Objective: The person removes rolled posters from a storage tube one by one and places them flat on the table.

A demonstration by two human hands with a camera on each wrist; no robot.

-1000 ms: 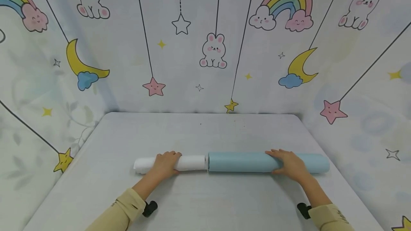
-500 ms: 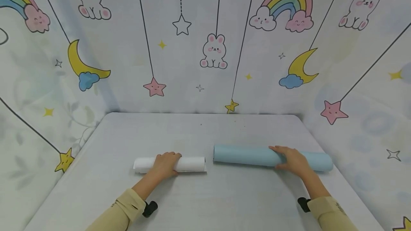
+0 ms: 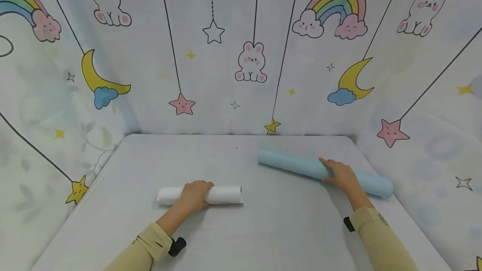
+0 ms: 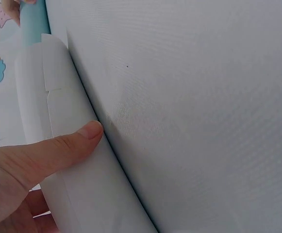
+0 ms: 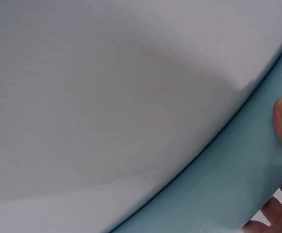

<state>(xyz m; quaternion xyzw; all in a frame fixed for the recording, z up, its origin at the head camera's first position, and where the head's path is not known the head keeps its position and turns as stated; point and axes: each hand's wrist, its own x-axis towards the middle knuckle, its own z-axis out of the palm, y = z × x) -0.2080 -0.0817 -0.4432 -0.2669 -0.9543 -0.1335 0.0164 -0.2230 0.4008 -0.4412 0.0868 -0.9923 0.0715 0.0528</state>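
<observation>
A white roll, which looks like rolled paper or sheet (image 3: 226, 194), lies crosswise left of centre on the table. My left hand (image 3: 193, 195) grips it over the top near its middle; the left wrist view shows the thumb (image 4: 77, 144) along its near side and a loose edge on the white roll (image 4: 65, 107). Further back on the right is a longer light-blue roll (image 3: 290, 163), slanted with its left end farther away. My right hand (image 3: 343, 175) holds it right of its middle, thumb on the near side, fingers over the far side of the blue roll (image 5: 218, 179).
The white tabletop (image 3: 241, 237) has rounded far corners. Behind and at both sides hangs a patterned cloth (image 3: 226, 78) with rabbits, stars, moons and rainbows. The blue roll's right end is close to the table's right edge.
The blue roll, first end to end with the white one, has moved away toward the back with my right hand, its left end swinging farthest. My left hand and the white roll stay put.
</observation>
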